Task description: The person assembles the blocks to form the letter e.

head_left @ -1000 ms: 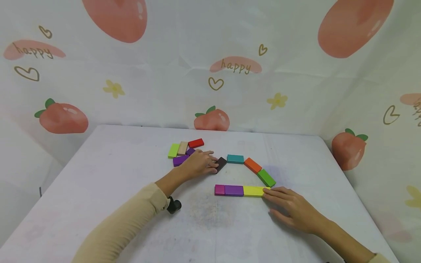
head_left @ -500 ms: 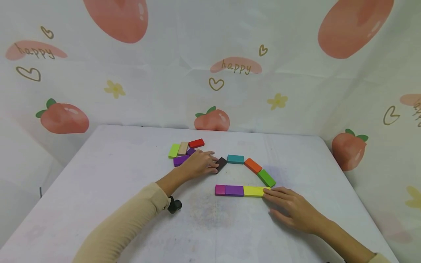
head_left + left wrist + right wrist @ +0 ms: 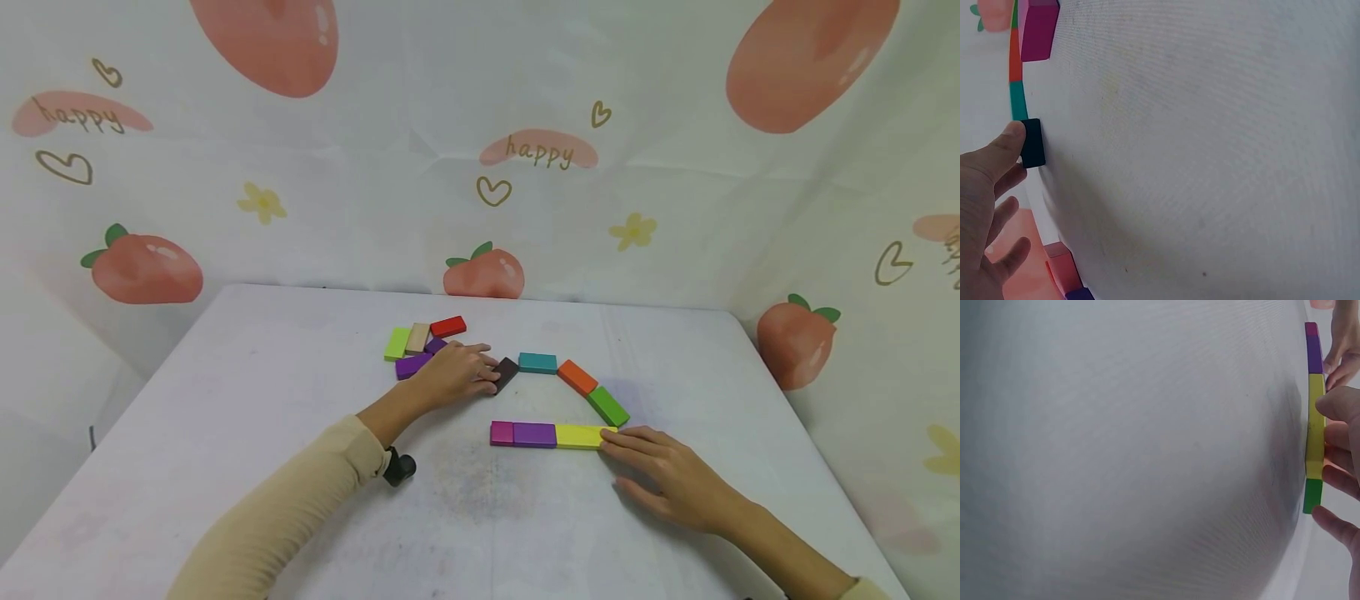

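My left hand (image 3: 457, 371) pinches a dark, nearly black block (image 3: 507, 375) at its left end; the thumb and a finger lie against that block (image 3: 1034, 142) in the left wrist view. Right of it lie a teal block (image 3: 537, 363), an orange block (image 3: 577, 377) and a green block (image 3: 608, 407), forming a curve. My right hand (image 3: 667, 475) has its fingers extended, the tips touching the right end of a long yellow block (image 3: 579, 437). Continuing that row leftward are a purple block (image 3: 535, 435) and a small magenta block (image 3: 502, 433).
Behind the left hand sits a loose group: a lime block (image 3: 397, 343), a tan block (image 3: 417, 338), a red block (image 3: 447, 327) and purple blocks (image 3: 412, 367), partly covered by the hand. A white cloth covers the table (image 3: 247, 450); a printed curtain (image 3: 360, 183) hangs behind.
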A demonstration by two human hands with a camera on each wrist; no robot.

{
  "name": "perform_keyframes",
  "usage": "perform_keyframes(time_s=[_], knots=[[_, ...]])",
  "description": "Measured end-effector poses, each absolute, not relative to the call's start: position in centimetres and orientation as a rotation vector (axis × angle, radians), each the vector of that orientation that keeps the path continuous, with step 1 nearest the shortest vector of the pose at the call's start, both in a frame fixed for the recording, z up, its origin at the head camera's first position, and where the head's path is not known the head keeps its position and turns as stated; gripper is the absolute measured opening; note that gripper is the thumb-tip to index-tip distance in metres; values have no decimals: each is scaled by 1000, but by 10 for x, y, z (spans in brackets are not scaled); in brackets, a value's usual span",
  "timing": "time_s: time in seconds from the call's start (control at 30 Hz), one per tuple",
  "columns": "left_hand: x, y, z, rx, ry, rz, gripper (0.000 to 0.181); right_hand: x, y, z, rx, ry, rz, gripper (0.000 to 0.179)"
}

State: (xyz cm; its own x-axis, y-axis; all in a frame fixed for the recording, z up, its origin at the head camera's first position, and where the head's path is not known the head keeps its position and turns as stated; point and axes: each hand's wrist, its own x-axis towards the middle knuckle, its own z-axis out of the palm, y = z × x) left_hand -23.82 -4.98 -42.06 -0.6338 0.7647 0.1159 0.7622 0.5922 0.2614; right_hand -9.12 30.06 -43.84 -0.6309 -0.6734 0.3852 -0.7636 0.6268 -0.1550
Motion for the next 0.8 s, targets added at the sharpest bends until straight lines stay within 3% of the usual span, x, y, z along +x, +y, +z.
perform_keyframes(time_s=[0.43, 0.8], knots=[[-240, -52, -421, 1292, 2774, 504, 32, -91, 301, -439, 1158, -2564, 445, 52], [-252, -92, -415, 1162, 2953, 747, 41, -91, 301, -438, 1138, -2583, 437, 55]])
